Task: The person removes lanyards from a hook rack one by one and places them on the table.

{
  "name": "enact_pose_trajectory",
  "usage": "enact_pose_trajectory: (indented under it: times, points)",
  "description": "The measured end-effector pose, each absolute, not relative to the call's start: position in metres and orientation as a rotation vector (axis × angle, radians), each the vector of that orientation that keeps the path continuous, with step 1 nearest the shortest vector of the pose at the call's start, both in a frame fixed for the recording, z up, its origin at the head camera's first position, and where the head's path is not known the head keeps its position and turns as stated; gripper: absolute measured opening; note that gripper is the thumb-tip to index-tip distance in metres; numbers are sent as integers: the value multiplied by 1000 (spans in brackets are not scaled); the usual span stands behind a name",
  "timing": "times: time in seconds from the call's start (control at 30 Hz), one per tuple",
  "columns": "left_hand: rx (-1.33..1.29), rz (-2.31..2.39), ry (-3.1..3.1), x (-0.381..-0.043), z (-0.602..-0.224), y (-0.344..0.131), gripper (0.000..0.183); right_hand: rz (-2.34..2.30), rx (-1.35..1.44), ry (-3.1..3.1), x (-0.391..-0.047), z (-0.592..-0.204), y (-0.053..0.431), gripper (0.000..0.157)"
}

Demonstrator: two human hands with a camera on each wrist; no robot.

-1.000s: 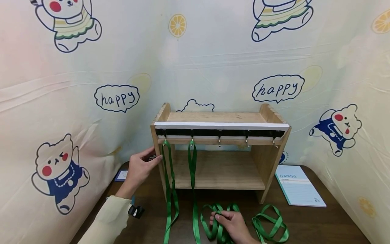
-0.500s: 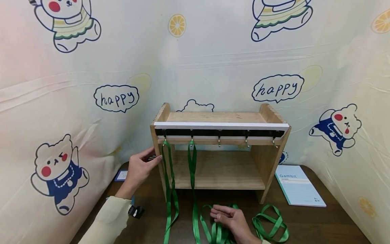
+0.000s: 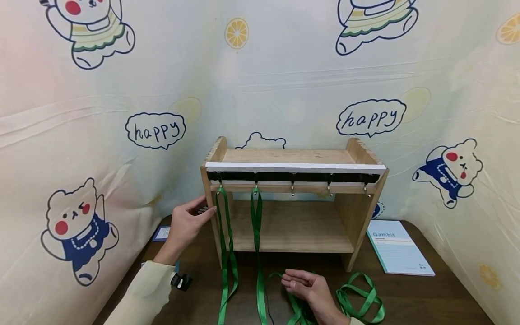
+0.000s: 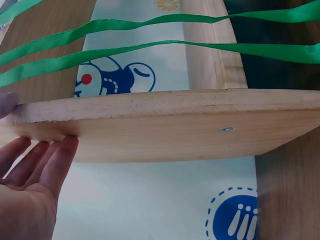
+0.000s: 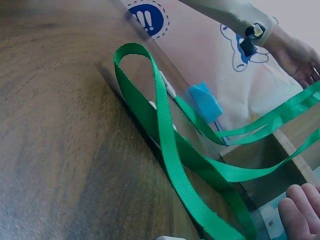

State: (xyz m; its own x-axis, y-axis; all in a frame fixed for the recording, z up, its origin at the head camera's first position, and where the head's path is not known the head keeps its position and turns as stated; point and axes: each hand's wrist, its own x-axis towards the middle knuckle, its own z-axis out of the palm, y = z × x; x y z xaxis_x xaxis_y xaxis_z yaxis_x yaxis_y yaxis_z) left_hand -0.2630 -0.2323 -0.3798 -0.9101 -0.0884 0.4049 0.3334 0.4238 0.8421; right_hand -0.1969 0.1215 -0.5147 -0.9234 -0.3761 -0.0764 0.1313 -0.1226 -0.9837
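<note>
My left hand [image 3: 191,221] grips the left side panel of a small wooden shelf [image 3: 290,225]; in the left wrist view the thumb lies at the panel's front edge and the fingertips [image 4: 67,145] press its outer face. My right hand [image 3: 310,293] is low before the shelf, fingers extended and close together. A loose green lanyard [image 3: 298,313] shows below it, looped across the right wrist view. Two green lanyards, the left one [image 3: 229,253] and another [image 3: 257,216], hang from the two leftmost hooks. Another green lanyard [image 3: 365,298] lies coiled at right.
Three bare metal hooks [image 3: 292,187] continue along the black strip [image 3: 276,176] on the shelf front. A notebook [image 3: 400,248] lies right of the shelf on the dark table [image 3: 443,298]. Behind hangs a printed cloth [image 3: 260,90]. A blue-edged card [image 3: 162,233] sits at left.
My right hand has risen slightly and its fingers have straightened away from the green lanyard. Fewer lanyard loops show under it now. My left hand stays on the shelf panel.
</note>
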Motion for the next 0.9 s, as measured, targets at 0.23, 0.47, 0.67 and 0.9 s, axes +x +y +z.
enact_pose_trajectory:
  times: [0.23,0.47,0.67,0.9]
  points:
    - [-204,-1494,-2290,-262,-380,-233,56,-2131,-252,1803,-197,-510,122,53]
    - [-220,-1490,-2290,-264,-380,-232,58,-2156,-252,1844,-197,-502,126,51]
    - [-219,-1483,-2292,-264,-381,-232,57,-2191,-316,1872,-198,-492,133,50]
    - [-206,-1481,-2293,-263,-379,-233,57,-2254,-505,1915,-202,-476,141,38]
